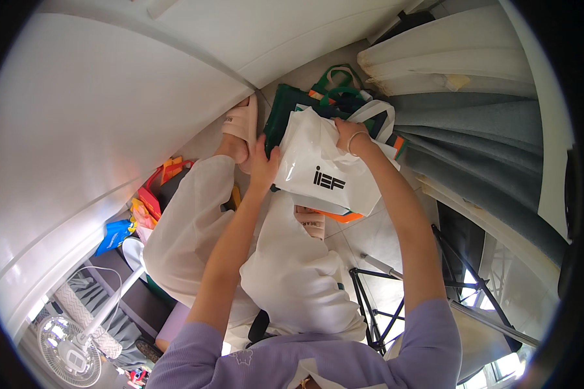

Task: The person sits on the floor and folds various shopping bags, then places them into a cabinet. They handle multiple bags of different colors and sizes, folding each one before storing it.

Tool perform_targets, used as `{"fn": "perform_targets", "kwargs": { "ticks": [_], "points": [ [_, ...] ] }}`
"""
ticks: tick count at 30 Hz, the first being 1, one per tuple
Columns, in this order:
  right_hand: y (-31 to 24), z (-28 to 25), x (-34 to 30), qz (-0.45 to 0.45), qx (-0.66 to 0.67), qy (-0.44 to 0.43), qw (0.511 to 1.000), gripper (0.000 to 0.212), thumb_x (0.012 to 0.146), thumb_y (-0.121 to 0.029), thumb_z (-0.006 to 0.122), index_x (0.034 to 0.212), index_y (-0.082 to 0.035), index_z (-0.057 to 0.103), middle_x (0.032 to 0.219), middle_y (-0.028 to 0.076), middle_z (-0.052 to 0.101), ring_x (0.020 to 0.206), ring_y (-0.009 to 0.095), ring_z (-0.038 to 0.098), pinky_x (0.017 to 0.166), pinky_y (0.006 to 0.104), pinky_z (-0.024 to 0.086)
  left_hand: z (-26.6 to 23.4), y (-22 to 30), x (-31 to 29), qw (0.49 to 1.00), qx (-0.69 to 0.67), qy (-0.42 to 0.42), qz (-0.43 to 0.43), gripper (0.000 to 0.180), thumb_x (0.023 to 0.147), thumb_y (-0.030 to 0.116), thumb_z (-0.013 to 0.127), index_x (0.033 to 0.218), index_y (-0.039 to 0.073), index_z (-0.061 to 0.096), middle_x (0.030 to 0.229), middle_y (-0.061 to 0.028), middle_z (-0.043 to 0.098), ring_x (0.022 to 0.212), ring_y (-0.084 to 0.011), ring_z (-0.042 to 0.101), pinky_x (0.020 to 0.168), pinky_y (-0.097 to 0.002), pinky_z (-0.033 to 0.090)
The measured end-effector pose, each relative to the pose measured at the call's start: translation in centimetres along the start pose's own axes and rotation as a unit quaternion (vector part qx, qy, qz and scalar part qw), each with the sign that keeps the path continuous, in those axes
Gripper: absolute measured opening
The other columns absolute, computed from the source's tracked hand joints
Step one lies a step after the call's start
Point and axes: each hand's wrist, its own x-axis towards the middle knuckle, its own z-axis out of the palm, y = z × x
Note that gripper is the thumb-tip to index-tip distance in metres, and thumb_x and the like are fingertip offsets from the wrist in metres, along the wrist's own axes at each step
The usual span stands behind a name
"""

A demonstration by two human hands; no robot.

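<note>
A glossy white plastic bag (305, 159) with dark printing lies over a dark green bag (280, 110) on the floor before me. At its upper edge, beside the white loop handle (386, 120), my right hand (350, 135) is closed on the plastic, its fingertips partly hidden in the folds. My left hand (265, 165) holds the white bag's left side, against the dark green bag's edge; its palm side is hidden. Green handles (334, 91) stick up behind, and an orange corner (340, 216) shows underneath.
Pink slippers (241, 123) are on my feet close to the bags. A white panel (110, 97) rises on the left, grey and cream curtains (474, 142) hang right. Black folding legs (376, 311) stand lower right; a white fan (71, 353) and colourful bags (150, 194) are left.
</note>
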Motion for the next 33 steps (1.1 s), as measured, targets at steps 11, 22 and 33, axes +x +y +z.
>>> {"fn": "perform_targets", "kwargs": {
  "ticks": [11, 22, 33],
  "points": [
    [1.8, 1.9, -10.6, -0.041, 0.166, 0.413, 0.895, 0.067, 0.055, -0.027, 0.064, 0.114, -0.017, 0.035, 0.120, 0.013, 0.028, 0.110, 0.030, 0.028, 0.087, 0.0448, 0.022, 2.1, 5.8, -1.7, 0.886, 0.345, -0.107, 0.291, 0.072, 0.047, 0.030, 0.068, 0.112, 0.023, 0.037, 0.126, -0.0079, 0.018, 0.117, -0.0286, 0.013, 0.085, -0.0556, 0.016],
    [3.2, 12.6, -5.9, 0.052, 0.012, 0.126, 0.991, 0.083, 0.055, -0.056, 0.054, 0.123, -0.023, 0.019, 0.130, 0.005, 0.005, 0.119, 0.025, 0.004, 0.091, 0.0504, 0.003, 5.6, -0.8, 0.1, 0.841, 0.445, -0.252, 0.175, 0.070, 0.065, 0.049, 0.048, 0.123, 0.028, 0.014, 0.130, -0.0015, 0.006, 0.119, -0.0238, 0.003, 0.087, -0.0564, 0.011],
    [4.4, 9.8, -11.0, 0.180, 0.218, 0.330, 0.901, 0.086, 0.052, -0.037, 0.065, 0.121, -0.011, 0.021, 0.126, 0.014, 0.014, 0.117, 0.028, 0.011, 0.093, 0.0439, 0.009, 1.2, 0.8, 0.9, 0.971, 0.211, -0.014, 0.114, 0.081, 0.057, 0.036, 0.062, 0.121, 0.011, 0.020, 0.125, -0.0125, 0.019, 0.115, -0.0296, 0.017, 0.091, -0.0460, 0.014]
  ]
}}
